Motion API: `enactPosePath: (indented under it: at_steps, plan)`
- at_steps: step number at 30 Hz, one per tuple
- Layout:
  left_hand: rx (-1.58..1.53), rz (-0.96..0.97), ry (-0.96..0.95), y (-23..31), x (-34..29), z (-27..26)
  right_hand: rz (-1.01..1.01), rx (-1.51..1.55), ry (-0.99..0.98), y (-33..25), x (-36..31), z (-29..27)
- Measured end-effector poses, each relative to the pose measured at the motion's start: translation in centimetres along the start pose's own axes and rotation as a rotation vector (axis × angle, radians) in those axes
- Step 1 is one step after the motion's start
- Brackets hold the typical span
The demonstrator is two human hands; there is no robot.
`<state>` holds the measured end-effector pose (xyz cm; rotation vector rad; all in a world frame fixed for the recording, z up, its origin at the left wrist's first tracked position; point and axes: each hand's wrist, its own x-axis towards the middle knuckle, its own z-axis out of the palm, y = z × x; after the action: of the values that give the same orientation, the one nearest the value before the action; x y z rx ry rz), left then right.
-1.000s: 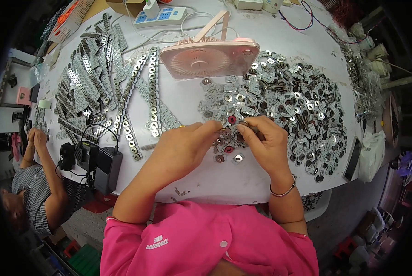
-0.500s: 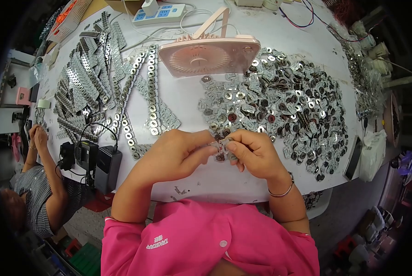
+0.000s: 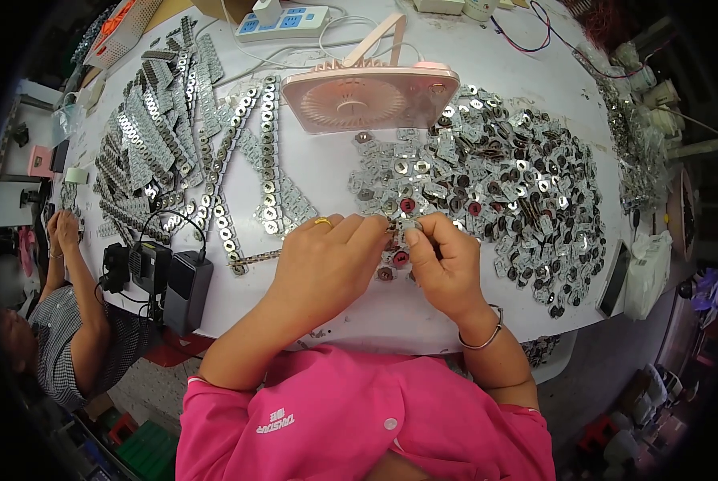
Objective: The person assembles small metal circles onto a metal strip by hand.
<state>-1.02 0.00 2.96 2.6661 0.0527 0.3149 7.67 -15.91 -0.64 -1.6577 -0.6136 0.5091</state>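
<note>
My left hand (image 3: 331, 260) is closed, back up, with a ring on one finger. Its fingertips meet those of my right hand (image 3: 447, 260), which is pinched shut with the thumb uppermost. Between them they grip a small metal piece (image 3: 399, 227), partly covered by the fingers. A narrow strip of linked metal pieces (image 3: 260, 257) comes out on the left side of my left hand; whether it joins the held piece is hidden. Just under the fingertips lie a loose piece with a red disc (image 3: 399, 259) and a brownish round one (image 3: 385, 274).
A large pile of loose small metal pieces (image 3: 527, 192) spreads to the right. Many linked strips (image 3: 147, 132) lie at left. A pink fan (image 3: 359, 100) stands ahead, a power strip (image 3: 283, 22) behind it. Black adapters (image 3: 187, 293) sit near the left edge. Another person (image 3: 74, 321) works at far left.
My left hand has turned back up and shifted slightly right, and more of the strip beside it shows. My right hand has drawn closer, its thumb now pointing up at the piece.
</note>
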Motion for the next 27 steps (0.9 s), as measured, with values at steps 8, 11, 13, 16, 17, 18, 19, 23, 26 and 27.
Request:
enactPosePath:
  at_steps: [8,11,13,16,17,18,19,23,26,27]
  plan:
    - [0.07,0.076,0.063,0.1,0.4,0.3,0.193,0.277,-0.019,-0.4,0.0,-0.2]
    - [0.071,0.111,0.06,0.1,0.3,0.6,0.189,0.315,0.036,-0.2,0.0,0.2]
    - [0.068,0.113,0.029,0.0,0.2,0.6,0.19,0.379,0.082,-0.1,-0.1,0.4]
    - [0.026,0.105,0.013,-0.3,0.0,0.9,0.178,0.345,0.086,0.0,0.1,0.1]
    - [-0.016,0.098,0.027,-0.4,-0.1,1.0,0.177,0.345,0.082,-0.1,0.3,-0.1]
    - [-0.016,0.099,0.026,-0.5,-0.1,0.9,0.209,0.236,0.061,-0.4,0.4,-0.5]
    - [-0.024,0.076,-0.007,-0.8,-0.3,0.6,0.24,0.127,0.04,-0.5,0.6,-0.9]
    - [-0.04,-0.052,-0.24,-1.3,-0.1,-1.4,0.026,-0.175,0.052,0.1,1.2,-2.0]
    - [-0.235,-0.067,-0.144,-1.3,-0.3,-1.1,-0.003,-0.011,-0.095,-0.5,1.0,-1.8]
    - [-0.236,-0.067,-0.145,-1.3,-0.3,-1.4,-0.002,-0.012,-0.095,-0.5,0.9,-1.9]
